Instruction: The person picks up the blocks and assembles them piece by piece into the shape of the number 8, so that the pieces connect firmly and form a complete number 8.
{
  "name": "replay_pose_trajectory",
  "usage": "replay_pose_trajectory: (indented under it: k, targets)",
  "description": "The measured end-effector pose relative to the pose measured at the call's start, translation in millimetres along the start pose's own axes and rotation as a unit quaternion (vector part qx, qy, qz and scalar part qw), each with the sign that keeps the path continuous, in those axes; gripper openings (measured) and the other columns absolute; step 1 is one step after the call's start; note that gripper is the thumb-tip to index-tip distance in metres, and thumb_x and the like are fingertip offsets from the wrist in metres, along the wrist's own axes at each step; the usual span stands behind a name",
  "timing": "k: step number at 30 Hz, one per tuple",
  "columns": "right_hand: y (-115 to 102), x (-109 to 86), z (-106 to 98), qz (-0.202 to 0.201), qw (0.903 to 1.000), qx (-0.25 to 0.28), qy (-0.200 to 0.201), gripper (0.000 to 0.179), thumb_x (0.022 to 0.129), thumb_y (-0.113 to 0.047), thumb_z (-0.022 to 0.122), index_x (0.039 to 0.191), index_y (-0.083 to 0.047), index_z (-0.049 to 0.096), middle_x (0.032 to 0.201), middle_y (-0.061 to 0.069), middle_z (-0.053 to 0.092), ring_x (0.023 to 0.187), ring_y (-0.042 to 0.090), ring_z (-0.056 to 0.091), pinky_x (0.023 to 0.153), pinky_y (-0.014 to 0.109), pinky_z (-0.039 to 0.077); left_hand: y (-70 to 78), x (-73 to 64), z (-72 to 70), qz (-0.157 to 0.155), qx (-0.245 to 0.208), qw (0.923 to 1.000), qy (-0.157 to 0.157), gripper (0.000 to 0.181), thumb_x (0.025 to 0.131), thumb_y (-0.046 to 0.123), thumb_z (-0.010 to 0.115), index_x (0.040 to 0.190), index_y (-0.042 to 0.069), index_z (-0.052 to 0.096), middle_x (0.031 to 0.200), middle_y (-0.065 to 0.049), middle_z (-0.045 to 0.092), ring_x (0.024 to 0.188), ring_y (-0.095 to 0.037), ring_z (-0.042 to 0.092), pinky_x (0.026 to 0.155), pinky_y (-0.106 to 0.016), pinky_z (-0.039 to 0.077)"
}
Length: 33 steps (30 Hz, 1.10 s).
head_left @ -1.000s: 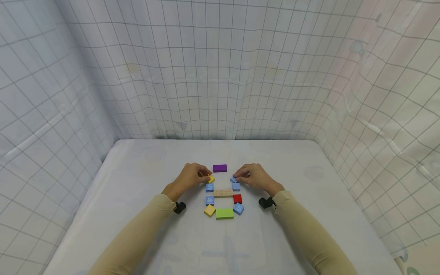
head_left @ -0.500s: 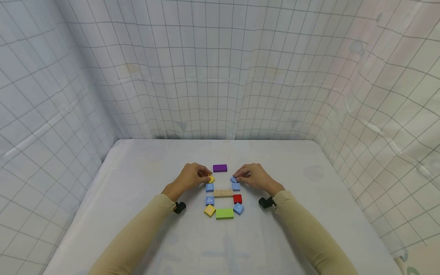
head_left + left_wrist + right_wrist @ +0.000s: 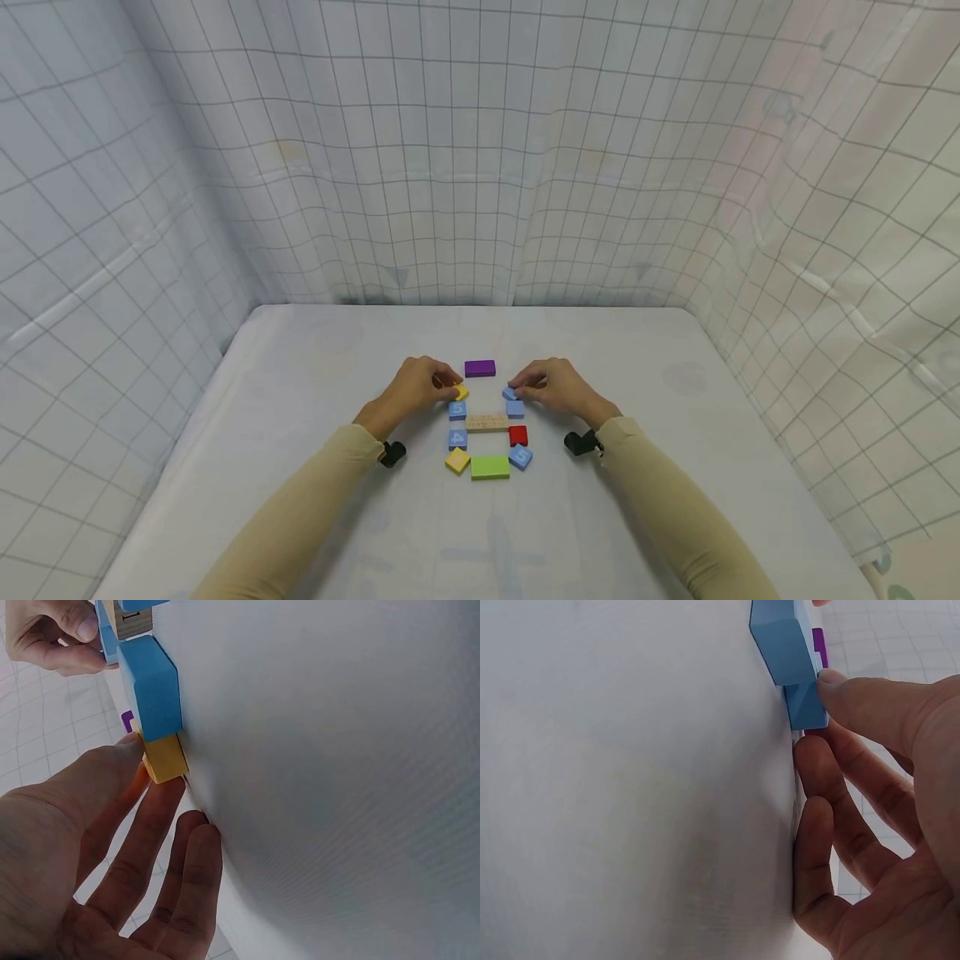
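Observation:
My left hand (image 3: 422, 385) pinches a yellow block (image 3: 166, 758) between thumb and fingers, at the far left of a small block layout. Across from it, my right hand (image 3: 557, 387) pinches a blue block (image 3: 807, 706) in the same way. Just nearer than the yellow block lies a blue block marked 5 (image 3: 457, 410); a plain-looking blue block (image 3: 514, 408) lies just nearer than the one in my right hand. Beyond and between both hands is a purple block (image 3: 480, 368). Fingers partly cover both pinched blocks in the head view.
A wooden strip (image 3: 487, 423) lies crosswise in the layout. Nearer are a blue block marked 4 (image 3: 457, 439), a red block (image 3: 518, 435), a turned yellow block (image 3: 457, 461), a turned blue block (image 3: 521, 457) and a green block (image 3: 491, 467). Checked curtains (image 3: 480, 167) surround the white table (image 3: 637, 350).

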State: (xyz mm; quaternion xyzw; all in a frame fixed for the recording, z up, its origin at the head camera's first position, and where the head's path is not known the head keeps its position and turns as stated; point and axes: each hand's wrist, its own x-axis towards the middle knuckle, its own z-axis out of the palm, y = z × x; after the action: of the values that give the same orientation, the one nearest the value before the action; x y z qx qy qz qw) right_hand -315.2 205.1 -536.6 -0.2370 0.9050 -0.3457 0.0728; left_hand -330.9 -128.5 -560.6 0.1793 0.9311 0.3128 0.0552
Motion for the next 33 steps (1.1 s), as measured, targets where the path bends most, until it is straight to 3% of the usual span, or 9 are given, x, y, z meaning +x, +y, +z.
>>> replay_pose_trajectory:
  k: [4, 8, 12, 14, 15, 20, 22, 33]
  targets:
    - [1, 0.7, 1, 0.004, 1.0000, -0.002, 0.001, 0.018, 0.107, -0.018, 0.087, 0.125, -0.020, 0.091, 0.130, -0.001, 0.088, 0.120, 0.020, 0.078, 0.111, 0.045, 0.067, -4.6, 5.1, 2.2, -0.006, -0.001, 1.0000, -0.004, 0.026, 0.102, 0.025, 0.094, 0.125, 0.014, 0.090, 0.108, -0.003, 0.086, 0.089, -0.017, 0.072, 0.074, -0.029, 0.061]
    - [1, 0.8, 1, 0.006, 1.0000, -0.004, 0.001, 0.020, 0.108, -0.020, 0.087, 0.128, -0.021, 0.090, 0.131, -0.001, 0.087, 0.122, 0.021, 0.079, 0.112, 0.045, 0.067, 8.1, -2.6, -4.5, -0.012, 0.000, 0.9999, -0.003, 0.025, 0.102, 0.022, 0.093, 0.124, 0.012, 0.090, 0.107, -0.004, 0.086, 0.089, -0.017, 0.072, 0.075, -0.029, 0.061]
    - [1, 1.0, 1, 0.007, 1.0000, -0.003, -0.001, 0.022, 0.108, -0.021, 0.087, 0.130, -0.021, 0.089, 0.133, 0.000, 0.087, 0.122, 0.022, 0.079, 0.112, 0.046, 0.067, 35.6, -18.0, -18.1, -0.040, -0.006, 0.9991, -0.010, 0.025, 0.103, 0.017, 0.092, 0.126, 0.009, 0.089, 0.112, -0.007, 0.086, 0.096, -0.019, 0.074, 0.084, -0.034, 0.065]
    - [0, 0.9, 1, 0.011, 0.9999, -0.002, -0.002, 0.023, 0.108, -0.023, 0.087, 0.131, -0.022, 0.089, 0.133, 0.000, 0.087, 0.121, 0.022, 0.079, 0.112, 0.046, 0.067, 36.4, -18.5, -18.9, -0.045, -0.010, 0.9989, -0.009, 0.025, 0.102, 0.018, 0.092, 0.126, 0.010, 0.089, 0.112, -0.005, 0.086, 0.096, -0.017, 0.075, 0.086, -0.033, 0.065]
    - [-1, 1.1, 0, 0.013, 0.9999, -0.001, -0.003, 0.024, 0.108, -0.023, 0.087, 0.132, -0.022, 0.089, 0.134, 0.000, 0.087, 0.121, 0.022, 0.079, 0.112, 0.047, 0.067, 29.6, -15.3, -15.6, -0.043, -0.011, 0.9990, -0.008, 0.025, 0.102, 0.021, 0.093, 0.126, 0.012, 0.090, 0.109, -0.001, 0.085, 0.094, -0.014, 0.073, 0.084, -0.029, 0.064]
    - [-3, 2.9, -5, 0.007, 1.0000, -0.001, -0.006, 0.026, 0.109, -0.026, 0.086, 0.135, -0.021, 0.087, 0.135, 0.002, 0.086, 0.122, 0.024, 0.080, 0.110, 0.049, 0.067, 29.9, -16.7, -15.7, -0.042, -0.010, 0.9990, -0.003, 0.025, 0.101, 0.021, 0.093, 0.125, 0.013, 0.090, 0.110, -0.001, 0.086, 0.094, -0.013, 0.073, 0.083, -0.027, 0.063]
    - [-4, 4.8, -8, 0.001, 1.0000, -0.002, -0.007, 0.027, 0.110, -0.026, 0.085, 0.136, -0.020, 0.087, 0.135, 0.003, 0.086, 0.121, 0.025, 0.080, 0.108, 0.049, 0.067, 43.4, -23.6, -21.9, -0.048, -0.005, 0.9988, -0.008, 0.025, 0.103, 0.017, 0.092, 0.126, 0.009, 0.089, 0.115, -0.007, 0.087, 0.098, -0.019, 0.075, 0.087, -0.033, 0.065]
    - [-15, 19.6, -14, -0.012, 0.9992, -0.032, 0.018, 0.030, 0.109, -0.024, 0.086, 0.138, -0.018, 0.086, 0.137, 0.006, 0.083, 0.117, 0.024, 0.079, 0.098, 0.041, 0.068, 12.6, -3.5, -6.5, -0.021, -0.003, 0.9998, -0.007, 0.024, 0.101, 0.021, 0.094, 0.124, 0.012, 0.090, 0.108, -0.005, 0.086, 0.091, -0.019, 0.073, 0.078, -0.031, 0.062]
